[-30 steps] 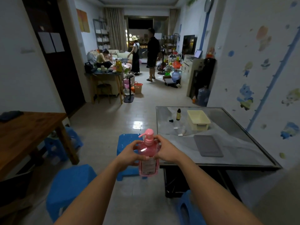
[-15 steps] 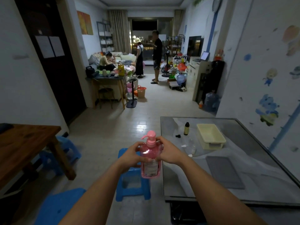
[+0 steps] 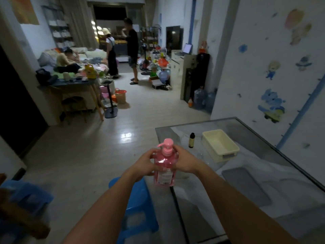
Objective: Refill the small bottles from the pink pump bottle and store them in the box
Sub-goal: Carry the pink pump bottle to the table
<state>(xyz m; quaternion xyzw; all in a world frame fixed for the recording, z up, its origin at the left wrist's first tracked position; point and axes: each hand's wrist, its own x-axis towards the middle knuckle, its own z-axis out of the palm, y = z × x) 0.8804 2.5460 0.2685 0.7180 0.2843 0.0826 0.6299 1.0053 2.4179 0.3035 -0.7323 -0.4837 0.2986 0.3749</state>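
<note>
I hold the pink pump bottle [image 3: 165,166] upright in front of me with both hands, just off the left edge of the glass table [image 3: 299,173]. My left hand [image 3: 144,163] grips its left side and my right hand [image 3: 184,160] wraps its right side near the neck. A small dark bottle with a black cap [image 3: 191,140] stands on the table beyond my right hand. Beside it to the right sits the cream plastic box [image 3: 219,145], with nothing visible inside it. Any clear small bottles near my right hand are too faint to make out.
A grey mat [image 3: 246,185] lies on the table's white cloth. A blue stool [image 3: 135,205] stands below my arms, another blue stool [image 3: 26,198] and a wooden table corner [image 3: 21,219] at lower left. Three people are far across the room.
My view has moved closer to the glass table, which now fills more of the right side. The pink bottle stays held in both hands in the same grip.
</note>
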